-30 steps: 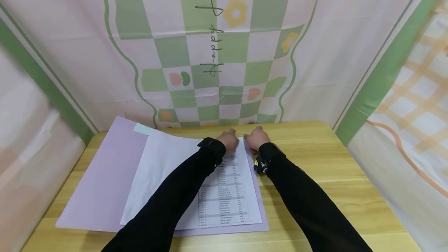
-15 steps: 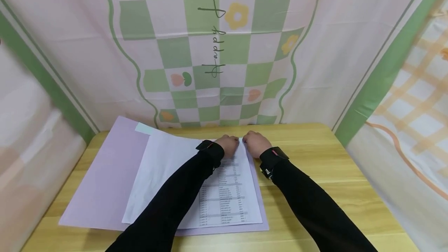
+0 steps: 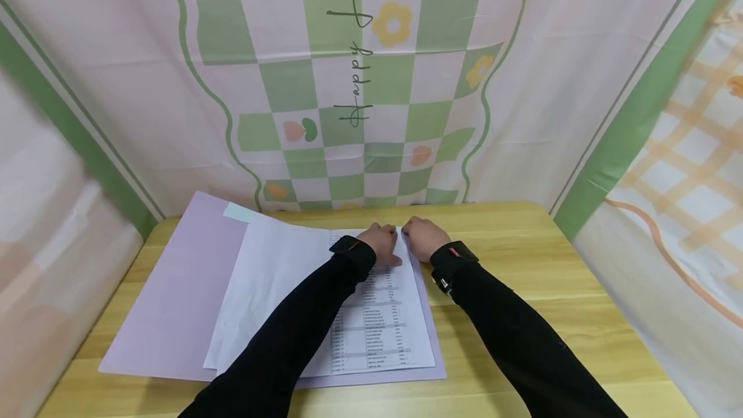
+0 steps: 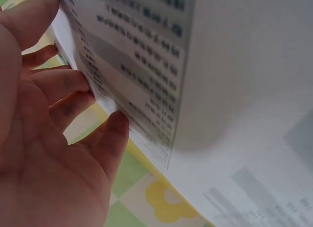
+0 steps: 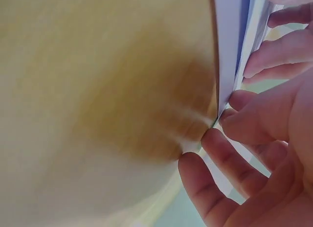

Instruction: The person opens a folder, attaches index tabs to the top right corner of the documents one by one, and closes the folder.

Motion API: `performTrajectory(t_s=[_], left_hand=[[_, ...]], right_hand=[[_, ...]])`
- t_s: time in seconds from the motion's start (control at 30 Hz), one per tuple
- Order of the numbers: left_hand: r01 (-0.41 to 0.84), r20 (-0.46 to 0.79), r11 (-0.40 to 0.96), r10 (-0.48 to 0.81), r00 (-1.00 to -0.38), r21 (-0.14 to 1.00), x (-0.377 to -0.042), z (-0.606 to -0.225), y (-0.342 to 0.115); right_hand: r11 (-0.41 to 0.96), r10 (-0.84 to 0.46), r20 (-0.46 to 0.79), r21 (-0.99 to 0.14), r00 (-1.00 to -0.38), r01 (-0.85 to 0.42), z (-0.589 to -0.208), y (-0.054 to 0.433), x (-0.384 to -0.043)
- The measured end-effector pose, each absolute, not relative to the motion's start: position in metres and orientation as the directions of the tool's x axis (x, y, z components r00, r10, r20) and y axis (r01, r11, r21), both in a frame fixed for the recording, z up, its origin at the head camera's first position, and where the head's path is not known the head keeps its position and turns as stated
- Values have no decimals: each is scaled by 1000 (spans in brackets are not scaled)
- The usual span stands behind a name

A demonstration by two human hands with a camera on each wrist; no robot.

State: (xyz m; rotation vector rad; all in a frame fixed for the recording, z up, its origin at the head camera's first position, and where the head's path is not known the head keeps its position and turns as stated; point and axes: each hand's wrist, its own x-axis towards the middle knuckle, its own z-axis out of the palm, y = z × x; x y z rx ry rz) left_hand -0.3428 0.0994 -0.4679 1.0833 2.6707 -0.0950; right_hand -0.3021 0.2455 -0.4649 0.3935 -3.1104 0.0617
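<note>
A lavender folder [image 3: 168, 302] lies spread on the table, its left cover slightly raised. On it rests a set of white sheets [image 3: 278, 269], with a printed table [image 3: 380, 340] on the right-hand page. My left hand [image 3: 380, 244] is at the sheets' top edge, thumb stretched over the print. In the left wrist view, its loosely bent fingers [image 4: 115, 134] touch the paper's edge. At the top right corner, my right hand [image 3: 425, 237] pinches the edge of the folder and papers between thumb and finger, seen closely in the right wrist view. The left forearm hides part of the pages.
The wooden table [image 3: 511, 289] extends to the right of the folder. Behind it hangs a green-and-white checked cloth [image 3: 331, 128], with more cloth on both sides. A pale blue strip [image 3: 238, 213] shows at the sheets' upper left corner.
My right hand's fingers have drawn in at the corner and the hand has come slightly nearer. My left thumb, tucked away half a second ago, now extends over the page.
</note>
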Motion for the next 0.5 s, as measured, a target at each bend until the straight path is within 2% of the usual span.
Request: performTrajectory(t_s=[0.13, 0.27, 0.4, 0.5], left_hand=[[696, -243, 717, 682, -690, 37, -338, -458, 97], [696, -253, 718, 677, -691, 23, -332, -456, 95], [681, -281, 732, 655, -701, 7, -326, -471, 96], [681, -245, 732, 659, -711, -10, -323, -483, 95]], right_hand=[[961, -265, -3, -83, -964, -264, -459, 251, -299], [951, -233, -56, -222, -971, -215, -455, 259, -291], [934, -229, -81, -301, -970, -195, -447, 263, -270], [921, -263, -72, -315, -962, -228, -438, 266, -251]])
